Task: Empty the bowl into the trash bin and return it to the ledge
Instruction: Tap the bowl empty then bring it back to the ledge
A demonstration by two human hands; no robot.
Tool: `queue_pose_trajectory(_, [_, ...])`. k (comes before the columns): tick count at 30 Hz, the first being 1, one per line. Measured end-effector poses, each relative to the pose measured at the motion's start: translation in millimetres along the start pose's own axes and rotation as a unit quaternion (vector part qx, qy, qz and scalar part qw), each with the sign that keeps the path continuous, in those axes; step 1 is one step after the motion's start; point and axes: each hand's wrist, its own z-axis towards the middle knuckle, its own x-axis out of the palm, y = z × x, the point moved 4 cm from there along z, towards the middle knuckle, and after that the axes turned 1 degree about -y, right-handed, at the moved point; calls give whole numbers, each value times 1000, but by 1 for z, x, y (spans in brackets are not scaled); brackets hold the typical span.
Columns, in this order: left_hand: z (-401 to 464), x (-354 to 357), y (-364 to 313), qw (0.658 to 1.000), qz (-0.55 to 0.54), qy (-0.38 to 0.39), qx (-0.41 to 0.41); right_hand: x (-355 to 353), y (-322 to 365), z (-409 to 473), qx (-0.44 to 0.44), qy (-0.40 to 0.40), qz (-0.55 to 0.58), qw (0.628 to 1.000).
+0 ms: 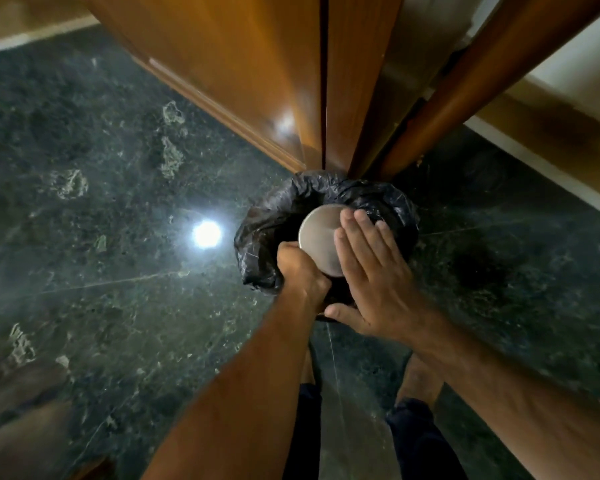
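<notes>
- Steel bowl point(321, 239) is turned bottom-up over the trash bin point(267, 230), which is lined with a black bag
- left hand point(300, 271) is clenched on the bowl's rim, at the bin's near-left side
- right hand point(374, 271) lies flat, fingers spread, on the bowl's upturned base, grasping nothing
- bin stands against a wooden door point(243, 71)

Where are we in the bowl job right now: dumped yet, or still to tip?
Done: the bowl is at the trash bin, turned base-up over the black liner. In hand: the left hand grips its rim while the right hand lies flat on its base, apparently knocking contents out; whether it is empty is hidden. Left: carrying it back to the ledge, which is out of view.
</notes>
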Motion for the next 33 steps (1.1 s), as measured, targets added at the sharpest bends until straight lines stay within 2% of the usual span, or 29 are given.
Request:
queue_pose_trajectory(2, [1,0,-1,1000,-8,-4,10,4,3,-3,3,42,1,999])
queue_pose_trajectory(5, [-2,-2,-1,999,45,-22,10,2,4,0,-5,19,8,1000])
queue_pose_trajectory(8, [-9,-6,-5,985,144,-68,72,2,3,1,46,92,57,993])
queue_pose_trajectory(9, [-14,-5,-9,974,187,-80,104,-3,-1,1,89,71,105,988])
queue_pose_trajectory(11, [-34,-2,-26,932,271,-60,232,-28,-4,5,190,-63,210,957])
queue_pose_trajectory(12, [-50,1,-35,881,339,-19,329,-43,-8,5,267,-131,239,925])
queue_pose_trajectory(13, [-72,9,-42,807,408,40,425,-58,-11,3,358,-171,265,879])
queue_pose_trajectory(14, [-95,14,-49,726,460,101,502,-71,-14,0,444,-175,302,825])
queue_pose_trajectory(16, [-158,24,-66,588,514,202,591,-99,-12,-6,541,-95,449,705])
queue_pose_trajectory(17, [-189,31,-73,522,532,236,623,-115,-3,-6,546,-36,554,627])
queue_pose_trajectory(18, [-213,33,-77,465,542,258,651,-127,7,-7,527,8,632,568])
queue_pose_trajectory(19, [-251,42,-87,411,543,278,677,-160,15,-8,492,15,670,555])
queue_pose_trajectory(20, [-279,44,-94,376,545,286,693,-184,22,-11,464,0,677,572])
queue_pose_trajectory(22, [-339,54,-115,345,544,286,709,-245,39,-19,417,-75,661,619])
queue_pose_trajectory(24, [-386,58,-132,333,547,247,727,-299,61,-29,390,-138,640,647])
queue_pose_trajectory(27, [-460,60,-158,332,546,209,741,-380,101,-47,360,-222,621,659])
queue_pose_trajectory(31, [-527,67,-179,376,575,246,684,-464,134,-66,333,-324,579,670])
queue_pose_trajectory(33, [-553,76,-183,382,581,294,656,-496,142,-76,337,-365,555,668])
